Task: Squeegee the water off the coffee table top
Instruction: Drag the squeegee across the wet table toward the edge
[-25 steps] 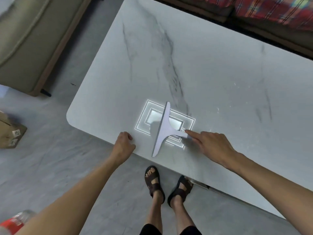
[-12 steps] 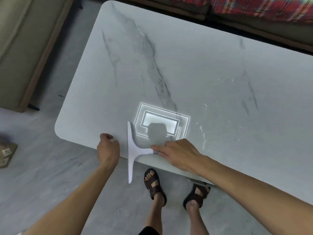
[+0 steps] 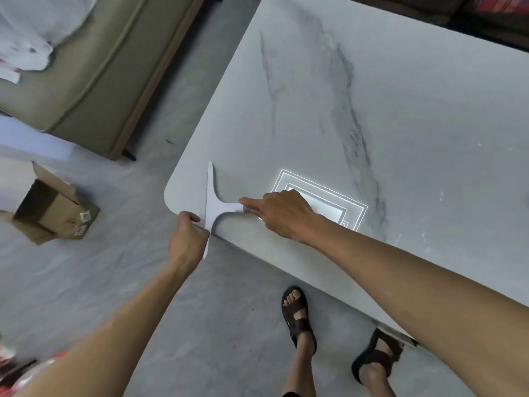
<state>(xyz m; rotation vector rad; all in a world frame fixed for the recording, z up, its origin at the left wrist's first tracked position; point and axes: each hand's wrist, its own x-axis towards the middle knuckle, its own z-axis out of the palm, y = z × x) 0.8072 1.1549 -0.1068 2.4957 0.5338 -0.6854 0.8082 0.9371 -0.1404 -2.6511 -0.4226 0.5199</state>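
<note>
A pale T-shaped squeegee (image 3: 212, 204) lies across the near left corner of the marble coffee table top (image 3: 400, 110), its blade's near end hanging past the edge. My right hand (image 3: 282, 214) grips the squeegee's short handle, index finger stretched along it. My left hand (image 3: 187, 236) sits at the table's near edge with fingers curled, touching the blade's near end. Small water drops (image 3: 423, 236) glint on the right part of the top, beyond a bright lamp reflection (image 3: 323, 204).
A beige sofa (image 3: 86, 67) with white cloth on it stands at the left. An open cardboard box (image 3: 54, 213) sits on the grey floor. My sandalled feet (image 3: 299, 319) stand by the table's near edge. A dark sofa with plaid fabric (image 3: 492, 7) lies beyond the table.
My right hand has drawn the squeegee leftward across the top to the near left corner. My left hand stayed at the edge and now meets the blade's end.
</note>
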